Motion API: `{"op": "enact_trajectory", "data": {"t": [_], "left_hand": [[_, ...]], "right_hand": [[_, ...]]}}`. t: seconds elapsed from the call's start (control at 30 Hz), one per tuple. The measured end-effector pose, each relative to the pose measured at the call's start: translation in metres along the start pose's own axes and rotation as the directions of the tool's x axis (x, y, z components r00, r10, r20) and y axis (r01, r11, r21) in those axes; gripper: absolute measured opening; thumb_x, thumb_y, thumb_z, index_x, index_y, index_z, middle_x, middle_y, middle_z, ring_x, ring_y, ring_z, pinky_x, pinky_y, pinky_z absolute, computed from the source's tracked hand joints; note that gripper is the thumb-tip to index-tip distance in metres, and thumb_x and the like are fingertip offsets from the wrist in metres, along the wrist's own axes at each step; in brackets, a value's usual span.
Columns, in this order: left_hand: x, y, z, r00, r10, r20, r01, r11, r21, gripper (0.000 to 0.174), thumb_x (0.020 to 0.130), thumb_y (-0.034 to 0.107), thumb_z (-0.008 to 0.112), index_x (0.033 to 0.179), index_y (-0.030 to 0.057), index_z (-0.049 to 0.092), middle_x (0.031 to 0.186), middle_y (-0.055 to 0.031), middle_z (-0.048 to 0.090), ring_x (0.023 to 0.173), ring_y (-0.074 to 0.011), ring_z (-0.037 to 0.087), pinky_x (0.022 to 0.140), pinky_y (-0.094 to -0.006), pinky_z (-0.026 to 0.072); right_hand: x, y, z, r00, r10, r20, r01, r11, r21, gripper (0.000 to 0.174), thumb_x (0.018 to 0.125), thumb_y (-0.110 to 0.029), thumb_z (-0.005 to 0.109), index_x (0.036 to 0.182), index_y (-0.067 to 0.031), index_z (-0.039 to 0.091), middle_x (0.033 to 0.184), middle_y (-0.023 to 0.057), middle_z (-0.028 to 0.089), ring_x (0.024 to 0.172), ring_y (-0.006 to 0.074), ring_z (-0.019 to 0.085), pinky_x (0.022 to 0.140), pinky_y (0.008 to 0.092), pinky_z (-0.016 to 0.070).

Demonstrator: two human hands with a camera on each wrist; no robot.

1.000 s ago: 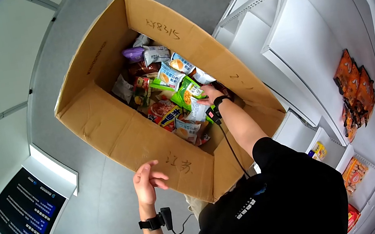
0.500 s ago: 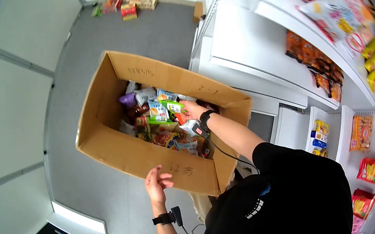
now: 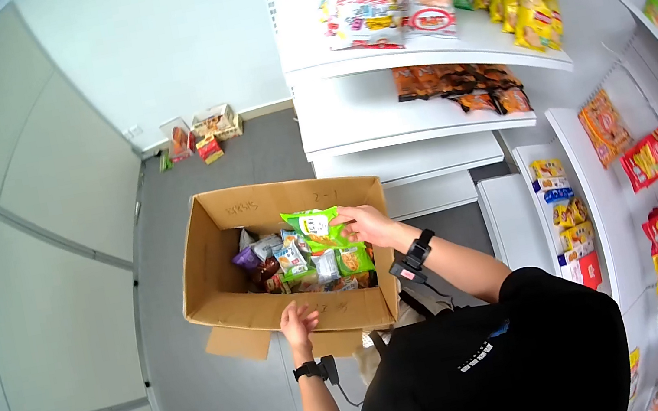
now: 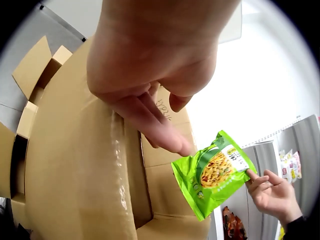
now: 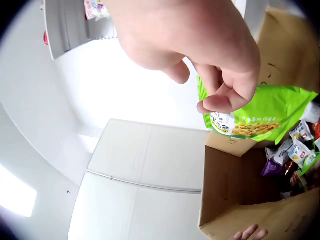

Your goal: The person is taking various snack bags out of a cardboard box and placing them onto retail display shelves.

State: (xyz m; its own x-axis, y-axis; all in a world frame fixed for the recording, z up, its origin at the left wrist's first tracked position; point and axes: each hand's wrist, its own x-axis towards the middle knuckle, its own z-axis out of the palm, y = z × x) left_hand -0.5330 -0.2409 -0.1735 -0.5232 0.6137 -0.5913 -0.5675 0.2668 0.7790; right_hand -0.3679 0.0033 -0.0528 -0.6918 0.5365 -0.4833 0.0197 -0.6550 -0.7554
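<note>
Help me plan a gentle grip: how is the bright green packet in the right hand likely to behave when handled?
The bright green packet is probably light, since the right hand pinches it at one edge. Its creases and thin-looking edges suggest it will flex rather than stay rigid. Its shiny surface may be a little slippery.

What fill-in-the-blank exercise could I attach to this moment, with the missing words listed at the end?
1. The right grip holds a snack bag whose main colour is ____.
2. The open box with more packets inside is made of ____.
3. The left grip, near the box's edge, is holding ____.
4. The person's short-sleeved shirt is mostly ____.

Missing words: green; cardboard; nothing; black.
</note>
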Motion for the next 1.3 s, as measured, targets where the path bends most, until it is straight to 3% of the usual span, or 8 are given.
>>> {"op": "enact_trajectory", "data": {"t": [0.07,0.13,0.23,0.37,0.47,0.67,0.9,1.3], "left_hand": [[-0.002,-0.001,0.012,0.997,0.073,0.016,-0.075,0.993,0.094,0.052,0.087,0.032,0.059,0.127,0.0031,0.044,0.113,-0.0126,0.058,0.072,-0.0201,0.064,0.058,-0.0274,0.0518],[-0.003,-0.001,0.024,0.977,0.15,0.154,-0.174,0.973,0.154,0.071,0.083,0.03,0.067,0.138,0.0029,0.03,0.128,-0.0121,0.046,0.104,-0.0212,0.054,0.082,-0.0342,0.048],[-0.016,0.008,0.06,0.882,0.309,0.357,-0.398,0.893,0.21,0.09,0.075,0.021,0.074,0.141,-0.0041,0.018,0.136,-0.0204,0.035,0.117,-0.0259,0.046,0.093,-0.0364,0.0428],[-0.045,0.026,0.112,0.734,0.4,0.548,-0.586,0.781,0.215,0.101,0.068,0.018,0.079,0.143,-0.0023,0.015,0.139,-0.0202,0.034,0.123,-0.0281,0.04,0.1,-0.0345,0.037],[-0.087,0.037,0.163,0.674,0.348,0.652,-0.504,0.862,0.06,0.085,0.071,0.014,0.076,0.137,-0.004,0.026,0.13,-0.016,0.044,0.117,-0.0217,0.045,0.097,-0.0315,0.0389],[-0.117,0.0,0.241,0.716,0.118,0.688,-0.329,0.926,0.184,0.055,0.076,0.011,0.072,0.123,-0.0017,0.045,0.117,-0.0097,0.055,0.104,-0.0158,0.051,0.09,-0.0304,0.0421],[-0.18,-0.048,0.335,0.674,0.174,0.718,-0.233,0.972,-0.018,0.035,0.086,0.009,0.061,0.118,-0.0002,0.051,0.11,-0.0062,0.06,0.098,-0.0142,0.055,0.088,-0.0294,0.0423],[-0.201,-0.065,0.398,0.745,0.154,0.649,-0.155,0.986,-0.055,0.033,0.094,0.021,0.051,0.116,-0.0031,0.052,0.109,-0.0076,0.06,0.095,-0.0133,0.057,0.084,-0.0271,0.0446]], "right_hand": [[-0.025,-0.002,-0.009,0.999,-0.03,0.033,0.03,1.0,0.011,0.043,0.096,-0.033,0.044,0.113,0.0058,0.053,0.103,0.0069,0.058,0.074,0.0104,0.05,0.066,0.0248,0.0426],[-0.054,-0.007,-0.012,0.998,-0.047,0.042,0.047,0.999,-0.003,0.042,0.096,-0.033,0.044,0.113,0.0043,0.052,0.102,0.0086,0.057,0.071,0.0102,0.049,0.064,0.0252,0.0412],[-0.099,-0.016,-0.015,0.996,-0.062,0.07,0.064,0.998,-0.029,0.049,0.097,-0.037,0.041,0.113,0.0066,0.056,0.074,0.0022,0.053,0.068,0.0101,0.047,0.062,0.0241,0.0376],[-0.144,-0.022,-0.037,0.989,-0.065,0.132,0.069,0.997,-0.031,0.052,0.098,-0.038,0.036,0.11,0.0071,0.06,0.066,0.0013,0.046,0.064,0.0119,0.039,0.062,0.0248,0.0341],[-0.179,-0.03,-0.059,0.984,-0.093,0.154,0.096,0.995,-0.012,0.052,0.098,-0.038,0.035,0.11,0.0064,0.06,0.064,0.0006,0.044,0.063,0.0121,0.038,0.063,0.0249,0.0335],[-0.248,-0.047,-0.13,0.965,-0.238,0.107,0.218,0.961,0.172,0.052,0.096,-0.04,0.039,0.108,0.0057,0.061,0.066,0.001,0.048,0.063,0.0111,0.04,0.061,0.024,0.0342],[-0.32,-0.028,-0.23,0.949,-0.303,0.086,0.252,0.895,0.368,0.052,0.096,-0.04,0.038,0.115,0.0047,0.057,0.076,0.0014,0.052,0.067,0.0111,0.043,0.064,0.0241,0.0365],[-0.38,-0.012,-0.301,0.863,-0.396,-0.313,0.441,0.893,0.089,0.037,0.094,-0.029,0.048,0.12,-0.0031,0.054,0.116,0.0035,0.056,0.092,0.0129,0.054,0.082,0.0276,0.0433]]}}
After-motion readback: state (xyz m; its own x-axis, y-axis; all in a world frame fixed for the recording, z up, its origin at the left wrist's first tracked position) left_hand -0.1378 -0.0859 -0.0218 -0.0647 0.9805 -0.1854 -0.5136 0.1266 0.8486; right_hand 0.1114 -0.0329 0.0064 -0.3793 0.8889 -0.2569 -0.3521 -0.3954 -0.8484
